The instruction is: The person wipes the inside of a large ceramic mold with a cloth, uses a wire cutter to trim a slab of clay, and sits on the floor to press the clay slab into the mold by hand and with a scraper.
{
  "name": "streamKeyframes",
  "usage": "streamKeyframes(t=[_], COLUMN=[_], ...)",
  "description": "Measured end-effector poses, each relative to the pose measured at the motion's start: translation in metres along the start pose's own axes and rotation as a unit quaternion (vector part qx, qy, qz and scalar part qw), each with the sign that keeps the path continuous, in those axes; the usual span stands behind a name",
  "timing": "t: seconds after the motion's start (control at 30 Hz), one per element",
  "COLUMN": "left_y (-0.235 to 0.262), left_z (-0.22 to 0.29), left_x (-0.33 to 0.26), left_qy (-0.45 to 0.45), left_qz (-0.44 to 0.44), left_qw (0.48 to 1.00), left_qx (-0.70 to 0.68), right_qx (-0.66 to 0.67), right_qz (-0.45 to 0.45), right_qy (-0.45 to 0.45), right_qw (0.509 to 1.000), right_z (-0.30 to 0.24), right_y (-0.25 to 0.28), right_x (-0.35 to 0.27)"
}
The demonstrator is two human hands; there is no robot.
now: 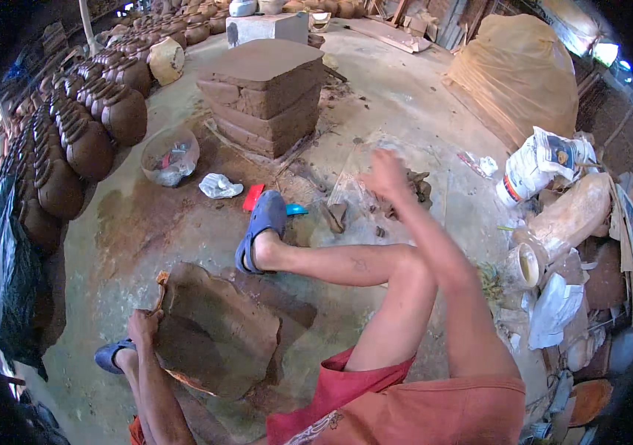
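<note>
The person sits low on a concrete floor (376,111) in a pottery workshop, legs stretched out in blue sandals (261,230). The left hand (143,326) grips the left edge of a broad flat slab of wet clay (216,334), which lies on the floor near the bottom of the view, just beside the left foot; the fingers curl over the rim, pressed together, thumb side hard to make out. The right hand (385,174) is raised further out over the floor, above small scraps of clay (413,189); it is blurred, and I cannot tell whether its fingers are spread or closed, or whether they hold anything.

The slab looks heavy, soft and limp: it would likely sag or tear if lifted by one edge, and its surface is probably slick. A hold under the body with both palms, or rolling it up from the rim, seems safer than pinching a corner.

Beyond the feet stands a squared stack of clay blocks (264,93). Rows of dark round pots (90,148) line the floor's left edge, and sacks and bags (546,163) crowd the right. A clear bowl (170,156) sits near the pots.

The slab's underside and its far right edge, under the knee, are hidden
</note>
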State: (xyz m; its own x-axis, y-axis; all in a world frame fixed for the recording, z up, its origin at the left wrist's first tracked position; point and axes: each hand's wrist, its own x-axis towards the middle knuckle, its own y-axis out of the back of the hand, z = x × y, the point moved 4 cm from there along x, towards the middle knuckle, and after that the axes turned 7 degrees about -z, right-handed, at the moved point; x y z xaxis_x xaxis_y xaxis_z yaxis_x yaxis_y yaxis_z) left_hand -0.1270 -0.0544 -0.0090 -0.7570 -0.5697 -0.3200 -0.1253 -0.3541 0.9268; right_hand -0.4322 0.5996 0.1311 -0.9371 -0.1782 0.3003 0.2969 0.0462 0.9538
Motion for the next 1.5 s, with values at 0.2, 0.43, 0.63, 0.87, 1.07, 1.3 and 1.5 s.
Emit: streamKeyframes(t=[0.2,0.43,0.63,0.87,1.07,1.3,1.5], left_y=[-0.006,-0.005,0.004,0.021,0.024,0.048,0.055], left_z=[-0.037,-0.110,-0.066,-0.112,-0.083,-0.051,0.018], left_x=[0.013,0.019,-0.047,-0.136,-0.159,-0.187,-0.195], left_qy=[0.024,0.048,0.045,-0.010,-0.061,-0.072,-0.174], left_qz=[0.030,0.058,0.152,0.251,0.178,0.173,0.178], left_qw=[0.998,0.909,0.903,0.880,0.776,0.887,0.818], left_qx=[-0.043,-0.410,-0.400,-0.402,-0.601,-0.422,-0.519], right_qx=[-0.086,-0.036,-0.152,-0.073,-0.114,-0.073,0.097], right_qz=[-0.155,-0.069,-0.121,-0.217,-0.295,-0.286,-0.157], right_qy=[-0.004,0.024,0.000,-0.056,-0.028,-0.021,-0.187], right_qw=[0.984,0.997,0.981,0.972,0.948,0.955,0.965], right_z=[0.104,0.121,0.151,0.102,0.195,0.188,0.145], right_y=[-0.080,-0.140,-0.165,-0.135,-0.190,-0.115,-0.058], right_x=[-0.065,-0.063,-0.067,-0.060,0.006,-0.006,-0.035])
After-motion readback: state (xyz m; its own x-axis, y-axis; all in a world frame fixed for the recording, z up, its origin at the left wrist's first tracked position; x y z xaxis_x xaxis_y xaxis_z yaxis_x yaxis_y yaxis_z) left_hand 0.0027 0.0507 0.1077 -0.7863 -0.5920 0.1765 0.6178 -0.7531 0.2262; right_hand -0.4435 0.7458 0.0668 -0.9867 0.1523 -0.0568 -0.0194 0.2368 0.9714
